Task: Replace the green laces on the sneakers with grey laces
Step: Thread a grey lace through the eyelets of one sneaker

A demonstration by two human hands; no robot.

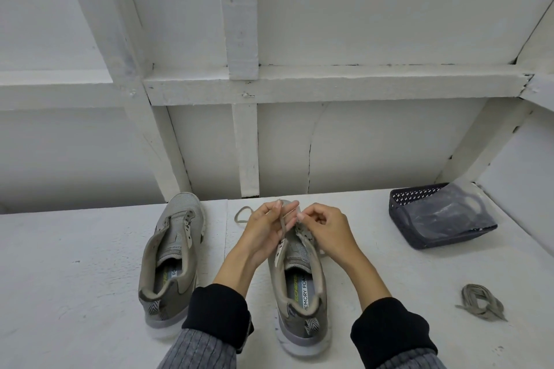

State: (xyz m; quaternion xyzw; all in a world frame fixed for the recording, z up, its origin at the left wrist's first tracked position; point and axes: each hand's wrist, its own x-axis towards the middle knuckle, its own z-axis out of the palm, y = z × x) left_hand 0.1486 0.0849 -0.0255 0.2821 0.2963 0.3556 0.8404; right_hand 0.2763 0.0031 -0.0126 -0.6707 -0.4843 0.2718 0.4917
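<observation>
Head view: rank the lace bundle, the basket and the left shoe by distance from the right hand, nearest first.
From the right hand:
1. Basket, to its right by the wall.
2. Left shoe, across on the left; nearly level with the basket, hard to call.
3. Lace bundle, right and nearer the camera.

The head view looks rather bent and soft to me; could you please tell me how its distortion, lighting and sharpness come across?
Head view: wide-angle distortion bows the white wall beams towards the edges; the light is flat and dim, with only faint shadows under the left sneaker; the insole print in the right sneaker reads clearly, while the fingertips of the left hand and right hand on the grey lace look slightly soft.
</observation>
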